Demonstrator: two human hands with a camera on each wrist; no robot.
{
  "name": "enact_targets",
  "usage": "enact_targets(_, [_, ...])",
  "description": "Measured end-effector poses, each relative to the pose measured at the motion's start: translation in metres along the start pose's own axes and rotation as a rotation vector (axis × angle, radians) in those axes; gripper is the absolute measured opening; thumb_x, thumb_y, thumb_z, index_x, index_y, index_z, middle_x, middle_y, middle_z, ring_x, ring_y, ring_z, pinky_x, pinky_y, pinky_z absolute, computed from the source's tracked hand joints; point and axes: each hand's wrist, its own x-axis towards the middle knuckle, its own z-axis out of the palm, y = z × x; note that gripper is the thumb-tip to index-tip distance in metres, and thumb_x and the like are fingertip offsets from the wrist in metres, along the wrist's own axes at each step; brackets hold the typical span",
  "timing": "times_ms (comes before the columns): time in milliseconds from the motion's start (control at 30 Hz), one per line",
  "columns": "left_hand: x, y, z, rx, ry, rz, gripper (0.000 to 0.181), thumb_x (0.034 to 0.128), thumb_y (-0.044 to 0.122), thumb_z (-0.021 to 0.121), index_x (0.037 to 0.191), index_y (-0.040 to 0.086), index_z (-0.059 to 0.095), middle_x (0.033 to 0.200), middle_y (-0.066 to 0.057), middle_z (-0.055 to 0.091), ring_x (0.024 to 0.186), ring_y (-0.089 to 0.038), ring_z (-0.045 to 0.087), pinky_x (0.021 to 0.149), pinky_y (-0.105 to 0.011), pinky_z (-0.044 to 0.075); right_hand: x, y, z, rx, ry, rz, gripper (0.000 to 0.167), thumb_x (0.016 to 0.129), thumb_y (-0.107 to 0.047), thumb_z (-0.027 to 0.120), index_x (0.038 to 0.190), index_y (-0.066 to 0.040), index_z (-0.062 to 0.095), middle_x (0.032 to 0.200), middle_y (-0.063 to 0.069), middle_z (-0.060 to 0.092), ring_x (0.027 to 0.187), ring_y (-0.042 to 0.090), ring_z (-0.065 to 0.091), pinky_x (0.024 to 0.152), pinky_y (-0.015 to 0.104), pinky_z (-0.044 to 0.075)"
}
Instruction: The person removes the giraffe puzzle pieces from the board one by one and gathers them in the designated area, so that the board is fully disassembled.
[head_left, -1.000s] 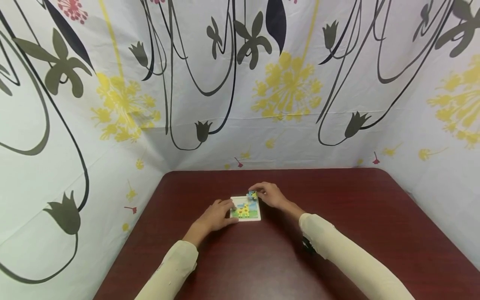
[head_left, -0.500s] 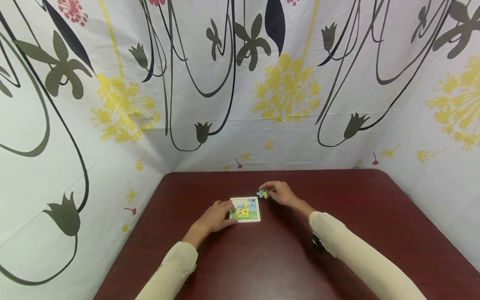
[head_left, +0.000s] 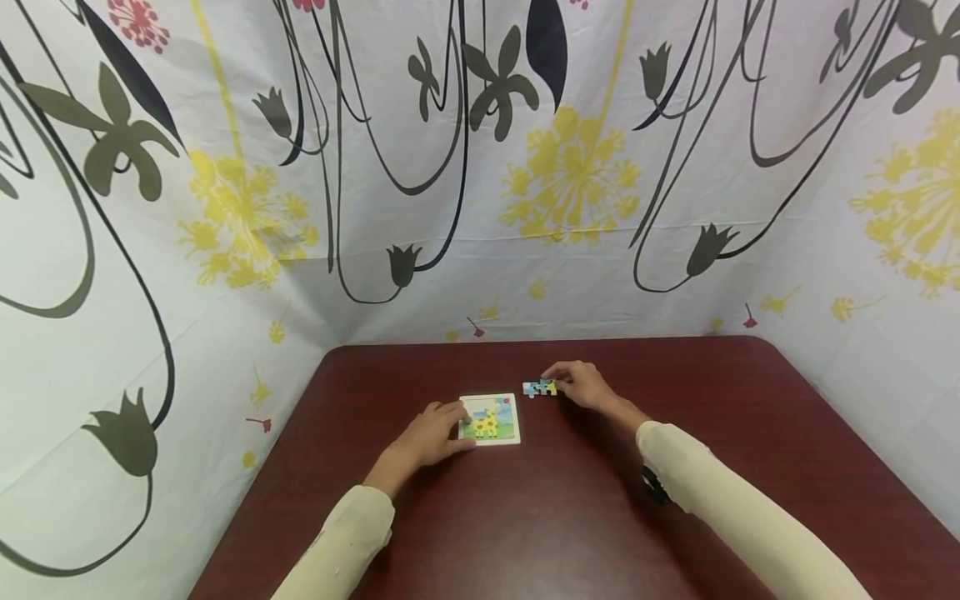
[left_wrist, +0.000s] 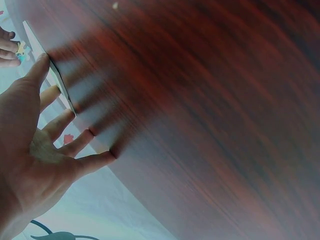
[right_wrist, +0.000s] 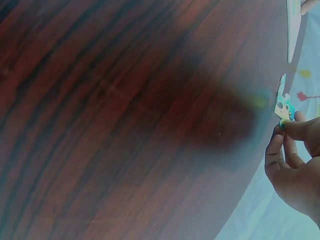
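Pale sleeves cover both forearms at the near side of the dark red worktop, and a black band sits under the right one. The left hand has not left the near-left corner of the puzzle board; its grip is wide, fingers spread, thumb and fingertips touching the edge. The board, with its giraffe picture, lies flat as before. Slightly farther off, the right hand has moved rightward: a second ago it was over the board's far-right corner, now it is beyond it. Its grip is narrow, pinching joined puzzle pieces by their right end, just beside the board and apart from it. Whether they touch the worktop, I cannot tell. Behind hangs flower-printed cloth.
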Motion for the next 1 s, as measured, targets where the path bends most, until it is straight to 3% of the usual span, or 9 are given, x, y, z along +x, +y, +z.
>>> enact_targets(433, [-0.001, 0.001, -0.002, -0.002, -0.002, 0.005, 0.039, 0.0985, 0.044, 0.071, 0.125, 0.018, 0.064, 0.146, -0.009, 0.058, 0.133, -0.039, 0.050, 0.104, -0.061, 0.044, 0.000, 0.011, 0.002, -0.062, -0.009, -0.010, 0.023, 0.102, 0.006, 0.058, 0.118, 0.002, 0.075, 0.118, 0.022, 0.072, 0.100, 0.036, 0.069, 0.080, 0.049, 0.056])
enact_targets(800, [-0.001, 0.002, -0.002, -0.003, -0.004, -0.010, 0.039, 0.0981, 0.045, 0.072, 0.125, 0.018, 0.064, 0.147, -0.008, 0.057, 0.133, -0.038, 0.049, 0.105, -0.060, 0.044, 0.001, 0.013, 0.003, -0.068, 0.007, -0.003, 0.024, 0.102, 0.006, 0.057, 0.117, 0.002, 0.075, 0.114, 0.020, 0.072, 0.089, 0.028, 0.066, 0.073, 0.041, 0.050])
enact_targets(1000, [0.000, 0.002, -0.002, 0.003, -0.008, -0.017, 0.039, 0.0979, 0.045, 0.072, 0.125, 0.018, 0.063, 0.147, -0.008, 0.057, 0.133, -0.038, 0.049, 0.105, -0.060, 0.044, 0.000, 0.012, 0.001, -0.046, 0.004, -0.015, 0.021, 0.101, 0.004, 0.060, 0.118, 0.003, 0.074, 0.113, 0.020, 0.072, 0.094, 0.031, 0.070, 0.076, 0.044, 0.056])
